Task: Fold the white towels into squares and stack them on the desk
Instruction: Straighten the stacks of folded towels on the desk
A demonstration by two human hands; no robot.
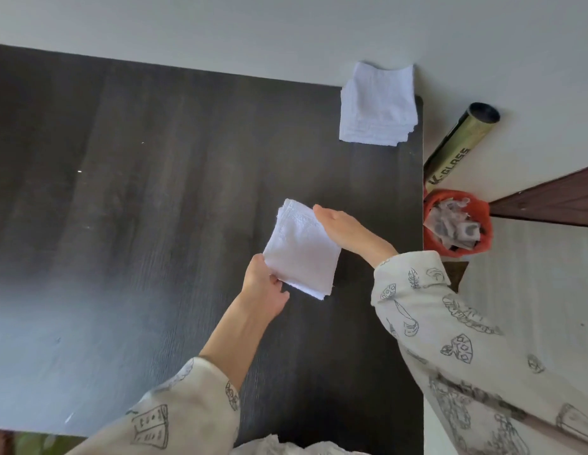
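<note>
I see the folded towel (301,249) held just above the dark bench (154,192), its near corner pinched in the left hand (264,289). The right hand (348,232) lies flat and open along its far right edge. A stack of folded towels (378,105) sits well apart at the bench's far right corner

The white towel (300,251) I hold is folded into a small square, tilted, just above the dark desk (154,192). At the desk's far right corner sits a neat stack of folded towels (378,105), well apart.
</note>
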